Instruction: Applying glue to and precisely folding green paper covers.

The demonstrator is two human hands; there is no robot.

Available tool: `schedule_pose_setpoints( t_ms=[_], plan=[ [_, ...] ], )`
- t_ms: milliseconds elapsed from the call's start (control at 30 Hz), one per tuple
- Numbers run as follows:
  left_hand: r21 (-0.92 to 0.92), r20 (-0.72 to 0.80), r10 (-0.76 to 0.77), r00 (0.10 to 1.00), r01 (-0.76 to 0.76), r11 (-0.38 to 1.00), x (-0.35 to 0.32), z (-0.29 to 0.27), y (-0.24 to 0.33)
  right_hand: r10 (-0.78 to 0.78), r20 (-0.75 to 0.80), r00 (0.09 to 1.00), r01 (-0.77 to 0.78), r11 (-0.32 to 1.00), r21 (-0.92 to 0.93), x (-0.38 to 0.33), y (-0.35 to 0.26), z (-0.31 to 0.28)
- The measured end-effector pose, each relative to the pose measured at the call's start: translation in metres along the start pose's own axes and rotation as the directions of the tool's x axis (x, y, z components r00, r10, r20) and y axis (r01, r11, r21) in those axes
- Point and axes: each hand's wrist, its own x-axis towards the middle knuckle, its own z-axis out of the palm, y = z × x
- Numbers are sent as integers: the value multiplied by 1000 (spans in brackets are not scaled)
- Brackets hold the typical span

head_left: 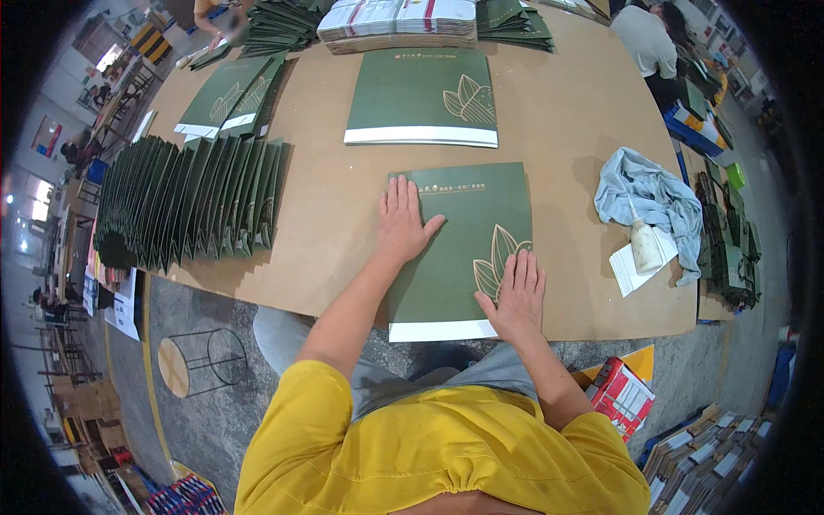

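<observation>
A flat dark green paper bag with a gold leaf print and a white bottom strip lies on the brown table in front of me. My left hand presses flat on its upper left part, fingers spread. My right hand lies flat on its lower right, over the leaf print. Neither hand grips anything.
A second green bag lies farther back. A fanned row of folded green bags stands at the left, with more stacks behind. At the right lie a blue cloth and a glue bottle. Another person works at the far right.
</observation>
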Motion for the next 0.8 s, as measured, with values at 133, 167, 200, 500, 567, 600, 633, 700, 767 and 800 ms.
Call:
schedule_pose_setpoints(
  t_ms=[133, 167, 200, 500, 567, 600, 633, 700, 767, 800],
  plan=[
    [8, 50, -19, 999, 19, 1000, 0, -4, 1, 32, 183, 983, -35, 999, 12, 33, -6, -36],
    [15, 47, -11, 999, 10, 1000, -2, -2, -1, 65, 354, 933, -80, 996, 29, 50, -10, -48],
    [13, 21, 9, 1000, -9, 1000, -3, -4, 3, 76, 324, 943, -88, 996, 24, 67, -6, -45],
    [-44, 110, -29, 994, 34, 998, -13, -7, 10, 28, -91, 995, -25, 999, 37, 155, 16, 10],
    [-51, 80, -30, 996, 34, 998, -12, -4, 7, -47, -145, 988, 44, 999, -25, 121, 19, 12],
    [-57, 72, -22, 997, 26, 998, -8, -6, 5, -72, -98, 993, 71, 997, -17, 92, 17, 7],
    [-41, 83, -27, 996, 31, 999, -7, -7, 5, -96, -47, 994, 96, 995, -6, 55, 14, 2],
    [-25, 99, -37, 994, 40, 999, -6, -6, 4, -145, -43, 989, 144, 989, -20, -7, 14, 6],
    [-62, -4, 11, 1000, -11, 998, -8, 0, -4, -128, -57, 990, 128, 992, 5, -17, 10, 4],
    [-58, 7, -17, 1000, 17, 998, -16, -3, -2, -112, -80, 990, 115, 993, 27, -20, 4, 3]
  ],
)
